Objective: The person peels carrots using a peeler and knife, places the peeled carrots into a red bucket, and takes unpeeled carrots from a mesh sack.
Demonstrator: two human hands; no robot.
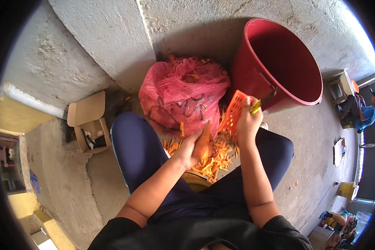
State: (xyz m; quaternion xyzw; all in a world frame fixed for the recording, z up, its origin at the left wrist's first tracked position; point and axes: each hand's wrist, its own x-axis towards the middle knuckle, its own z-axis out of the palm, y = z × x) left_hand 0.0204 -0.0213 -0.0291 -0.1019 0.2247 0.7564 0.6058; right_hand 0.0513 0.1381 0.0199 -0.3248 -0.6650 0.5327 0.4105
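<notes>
At twelve o'clock, the mesh sack (183, 93) bulges, well filled; at six, your left hand (188, 153) has its fingers wrapped round an uncut orange root (203, 146). Plenty's already cut: pieces (221, 161) heap at five. At three, your right hand (248, 125) has fingers clamped on the yellow-handled knife (256, 107), beside the perforated orange plastic (234, 111).

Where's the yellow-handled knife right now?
Head view, right of centre: the yellow-handled knife is in the right hand, beside the orange perforated plastic piece, its blade overlapping the red bucket in view.
</notes>
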